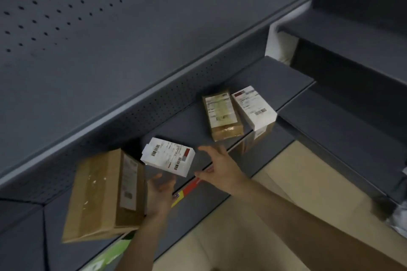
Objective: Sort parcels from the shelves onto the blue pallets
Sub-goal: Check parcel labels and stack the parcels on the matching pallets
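Observation:
Several parcels lie on a dark grey shelf (259, 79). A small white box with barcode labels (168, 156) sits near the shelf's front edge, between my two hands. My left hand (159, 196) is just below it, fingers loosely spread, holding nothing. My right hand (220, 169) is to its right, fingers spread, clear of the box by a small gap. A large brown cardboard box (103, 196) stands left of my left hand. Farther right on the shelf lie a tan taped parcel (222, 114) and a white-labelled box (254, 108), side by side.
A perforated grey back panel (165, 105) rises behind the shelf. Red, yellow and green price strips (187, 190) run along the shelf's front edge. More grey shelves (343, 130) step away at the right. Beige floor (253, 237) shows below.

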